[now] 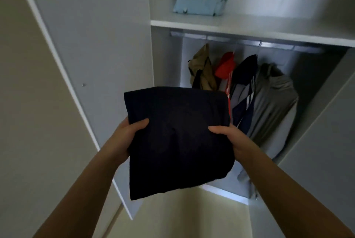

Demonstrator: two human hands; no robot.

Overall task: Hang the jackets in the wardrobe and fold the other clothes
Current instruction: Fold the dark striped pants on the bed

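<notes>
A folded dark navy garment [178,137] is held flat in front of the open wardrobe. My left hand [127,134] grips its left edge, thumb on top. My right hand [233,137] grips its right edge the same way. Both sets of fingers are hidden under the cloth. On the rail [249,42] hang several jackets: a tan one [201,70], a red one [225,67], a navy one with white stripes [245,85] and a grey hooded one [272,103]. A folded light blue garment [199,0] lies on the upper shelf [249,28].
The left wardrobe door [86,49] stands open beside my left arm. The right door [326,141] is open at the right. Bare shelf surface lies to the right of the light blue garment. Pale floor [201,214] shows below.
</notes>
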